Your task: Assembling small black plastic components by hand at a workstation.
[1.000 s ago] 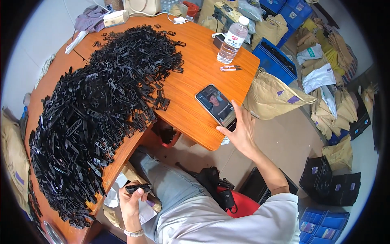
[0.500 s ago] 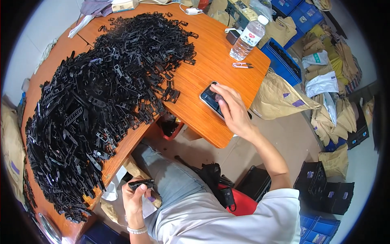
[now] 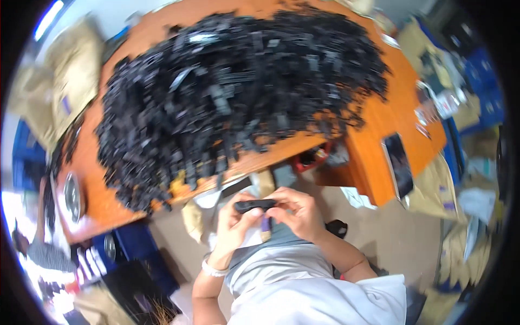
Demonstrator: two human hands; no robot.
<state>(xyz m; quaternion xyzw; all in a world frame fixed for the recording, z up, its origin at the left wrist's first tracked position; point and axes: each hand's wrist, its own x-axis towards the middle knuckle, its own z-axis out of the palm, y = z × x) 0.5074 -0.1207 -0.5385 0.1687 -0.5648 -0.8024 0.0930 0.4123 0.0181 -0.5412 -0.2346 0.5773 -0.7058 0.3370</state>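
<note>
Left hand (image 3: pixel 234 225): fingers curled, thumb pressing, closed on one end of a small black piece (image 3: pixel 254 205).
Right hand (image 3: pixel 299 214): thumb and fingers pinched at the other end — exact contact blurred.
Black piece: between both hands, above the lap, probably gripped at two ends for steadiness.
Pile of black parts (image 3: pixel 244 97): beyond both hands, likely heaped there for easy reach.
Table (image 3: pixel 374 149): its near edge lies between hands and pile — a reach must clear it.
Phone (image 3: pixel 398 165): right of the right hand, off the path to the pile.
Bottle (image 3: pixel 445 104): farther out, beyond the phone.
</note>
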